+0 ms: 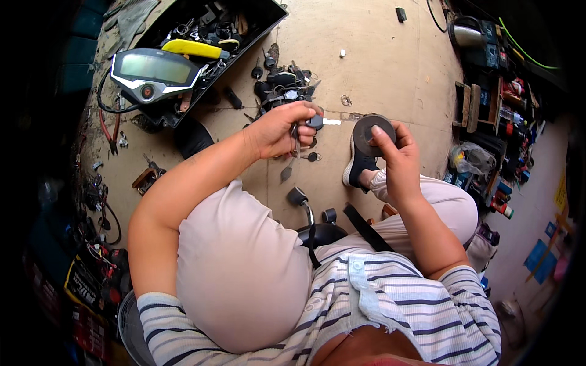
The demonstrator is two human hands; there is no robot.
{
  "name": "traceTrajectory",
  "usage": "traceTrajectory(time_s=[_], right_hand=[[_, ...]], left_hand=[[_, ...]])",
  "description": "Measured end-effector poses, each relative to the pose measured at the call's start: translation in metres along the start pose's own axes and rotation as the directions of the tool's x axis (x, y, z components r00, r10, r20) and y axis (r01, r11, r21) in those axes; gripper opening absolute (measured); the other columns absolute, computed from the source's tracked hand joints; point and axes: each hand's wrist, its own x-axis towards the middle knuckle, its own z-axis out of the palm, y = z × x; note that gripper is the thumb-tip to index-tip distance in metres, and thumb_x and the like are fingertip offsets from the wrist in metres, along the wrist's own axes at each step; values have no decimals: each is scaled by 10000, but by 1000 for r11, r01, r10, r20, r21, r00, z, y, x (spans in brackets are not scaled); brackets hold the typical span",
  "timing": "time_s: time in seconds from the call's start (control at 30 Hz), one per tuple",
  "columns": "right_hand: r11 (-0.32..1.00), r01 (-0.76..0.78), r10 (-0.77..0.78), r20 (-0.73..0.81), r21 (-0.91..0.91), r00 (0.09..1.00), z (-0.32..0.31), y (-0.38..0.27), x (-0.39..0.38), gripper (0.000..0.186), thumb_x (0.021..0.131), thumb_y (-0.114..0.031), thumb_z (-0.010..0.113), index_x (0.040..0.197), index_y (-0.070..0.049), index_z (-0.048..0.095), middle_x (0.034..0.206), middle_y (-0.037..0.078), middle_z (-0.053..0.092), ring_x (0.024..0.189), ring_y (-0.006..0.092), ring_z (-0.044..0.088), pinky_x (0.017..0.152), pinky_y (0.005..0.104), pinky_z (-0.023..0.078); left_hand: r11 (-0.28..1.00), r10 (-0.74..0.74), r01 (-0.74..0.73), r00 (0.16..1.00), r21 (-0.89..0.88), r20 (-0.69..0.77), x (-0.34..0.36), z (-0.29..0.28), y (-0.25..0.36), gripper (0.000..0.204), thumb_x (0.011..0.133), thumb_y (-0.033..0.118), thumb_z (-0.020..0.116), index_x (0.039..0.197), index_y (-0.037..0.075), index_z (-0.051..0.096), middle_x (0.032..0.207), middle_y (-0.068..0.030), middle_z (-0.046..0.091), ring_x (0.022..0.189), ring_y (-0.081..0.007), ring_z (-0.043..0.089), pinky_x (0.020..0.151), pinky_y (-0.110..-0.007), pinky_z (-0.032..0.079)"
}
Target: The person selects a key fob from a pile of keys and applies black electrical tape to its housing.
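My left hand [282,131] is closed on a key [315,122] with a dark head; its bright blade points right, toward my other hand. Below those fingers hang more keys [287,172], seemingly held in the same grip. In my right hand [400,152] is a dark flat round disc [362,138], its face turned up and my thumb pressed near its middle. A small gap separates the key's tip from the disc's edge. Just beyond my left hand lies a heap of keys and black key heads [284,82] on the floor.
A black tray [244,52] of keys and small parts stands at the far left, with a motorcycle instrument cluster [152,72] and a yellow-handled tool [192,48] on it. Red-handled pliers [111,135] lie left. Shelves of tools and boxes [488,110] line the right.
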Motion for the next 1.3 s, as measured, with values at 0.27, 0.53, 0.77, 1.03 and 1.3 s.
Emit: traceTrajectory(time_s=[0.27, 0.53, 0.77, 1.03, 1.3], right_hand=[[987, -161, 153, 302, 2, 941, 25, 11, -22, 188, 871, -131, 652, 993, -1, 593, 848, 31, 635, 772, 74, 583, 726, 225, 478], [963, -271, 263, 265, -9, 928, 29, 11, -25, 173, 878, -180, 645, 954, -33, 595, 805, 13, 624, 745, 53, 558, 692, 195, 437], [968, -245, 251, 298, -57, 921, 24, 15, -28, 192, 875, -156, 645, 953, 7, 583, 819, 38, 632, 750, 76, 580, 704, 223, 471], [964, -251, 267, 294, -91, 918, 18, 15, -32, 190, 870, -159, 647, 943, 1, 577, 835, 49, 637, 760, 85, 582, 714, 232, 469], [961, -271, 277, 309, -64, 910, 14, 7, -35, 185, 870, -154, 647, 951, -3, 576, 834, 45, 636, 767, 84, 587, 731, 235, 477]], left_hand=[[992, 70, -71, 997, -104, -13, 9, 18, -4, 102, 922, 107, 474, 969, 30, 522, 750, -13, 435, 623, -94, 398, 576, -255, 373], [988, 104, -105, 994, -115, -15, 8, 18, -3, 103, 919, 108, 466, 965, 33, 521, 742, -4, 422, 616, -93, 394, 570, -248, 358], [785, 356, -153, 904, 601, -235, 19, -12, -9, 262, 897, 178, 515, 1104, 17, 518, 883, -58, 572, 736, -105, 527, 666, -246, 450], [-218, 385, -66, 911, 974, 148, 27, -18, -13, 244, 880, 95, 511, 1097, 18, 589, 1014, -195, 631, 942, -347, 603, 807, -393, 491], [-458, 825, -18, 363, 889, 433, 11, -12, 65, 116, 850, 86, 554, 902, 6, 620, 880, -164, 628, 862, -335, 596, 758, -379, 482]])
